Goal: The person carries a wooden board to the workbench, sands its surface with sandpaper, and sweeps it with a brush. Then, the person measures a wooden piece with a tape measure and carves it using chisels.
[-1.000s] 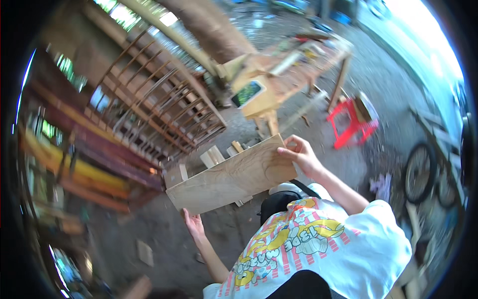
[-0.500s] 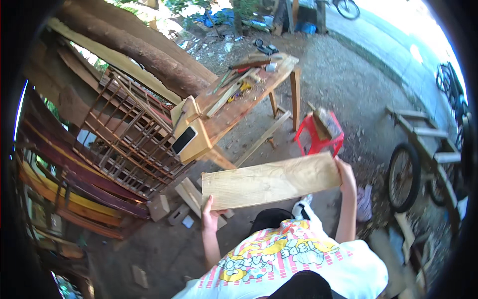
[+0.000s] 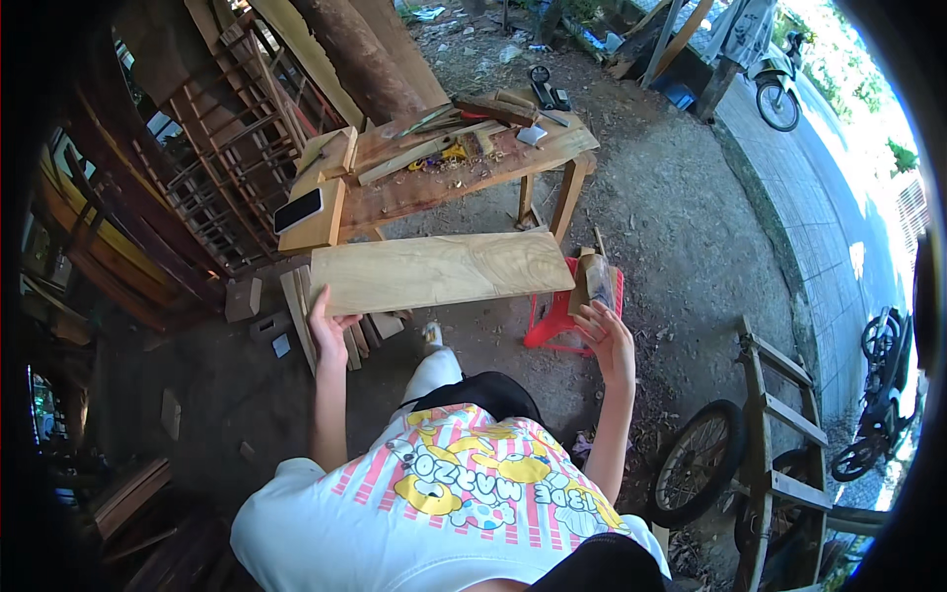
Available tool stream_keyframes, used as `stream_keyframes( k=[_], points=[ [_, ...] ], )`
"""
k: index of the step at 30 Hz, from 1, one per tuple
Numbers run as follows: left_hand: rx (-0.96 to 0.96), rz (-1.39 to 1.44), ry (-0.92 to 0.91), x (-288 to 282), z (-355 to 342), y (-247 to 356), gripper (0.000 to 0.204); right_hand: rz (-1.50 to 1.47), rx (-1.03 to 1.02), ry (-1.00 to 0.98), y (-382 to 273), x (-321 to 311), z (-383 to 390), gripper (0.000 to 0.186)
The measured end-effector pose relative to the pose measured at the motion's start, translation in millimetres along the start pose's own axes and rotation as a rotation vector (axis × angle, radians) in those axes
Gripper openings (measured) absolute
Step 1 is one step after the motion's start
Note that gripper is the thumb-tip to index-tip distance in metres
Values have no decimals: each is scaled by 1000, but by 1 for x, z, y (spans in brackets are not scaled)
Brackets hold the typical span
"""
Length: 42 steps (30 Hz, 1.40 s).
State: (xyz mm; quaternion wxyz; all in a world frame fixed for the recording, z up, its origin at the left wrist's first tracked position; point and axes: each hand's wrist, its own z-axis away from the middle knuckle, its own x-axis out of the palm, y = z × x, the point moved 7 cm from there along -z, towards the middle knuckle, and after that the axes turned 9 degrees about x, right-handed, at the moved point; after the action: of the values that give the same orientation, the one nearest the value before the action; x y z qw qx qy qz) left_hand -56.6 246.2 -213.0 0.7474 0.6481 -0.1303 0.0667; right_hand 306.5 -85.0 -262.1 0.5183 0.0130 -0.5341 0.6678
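While the left hand [image 3: 333,329] grips the board [image 3: 444,268] at its lower left corner, thumb over the face and fingers underneath, the right hand [image 3: 610,345] is open, fingers slightly bent, just beside the board's right end. Looks off the wood there; no contact visible.

Board: long, flat, pale, visible grain, up in front of the torso, a bit tilted, right end higher. In view it sits between the body and the workbench [image 3: 380,207].

Below its left end: wood strips [image 3: 297,314] on the ground. Past its right end: red stool [image 3: 545,329] with a brown package [image 3: 586,279] on top.

Bench: black-screened phone [image 3: 299,210] on a wood block at the left end; yellow tool [image 3: 453,153], loose wood pieces and shavings mid-top; small black device [image 3: 548,94] near the far edge.

Farther out: slatted rack [image 3: 229,158] left of the bench; spoked wheel [image 3: 698,464] and wooden ladder [image 3: 797,419] lower right; motorbike [image 3: 778,99] up by the paving.
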Motion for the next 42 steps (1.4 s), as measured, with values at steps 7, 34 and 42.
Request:
stream_keyframes(
  k=[7,34,42],
  points=[
    [-30,-18,57,27,-60,-22,42,-130,22,89,38,-67,-9,34],
    [-196,97,198,55,-183,-159,63,975,-157,-36,-51,160,-380,26],
    [-310,-28,42,86,-170,-169,73,1271,-536,43,-88,170,-407,19]
  ],
)
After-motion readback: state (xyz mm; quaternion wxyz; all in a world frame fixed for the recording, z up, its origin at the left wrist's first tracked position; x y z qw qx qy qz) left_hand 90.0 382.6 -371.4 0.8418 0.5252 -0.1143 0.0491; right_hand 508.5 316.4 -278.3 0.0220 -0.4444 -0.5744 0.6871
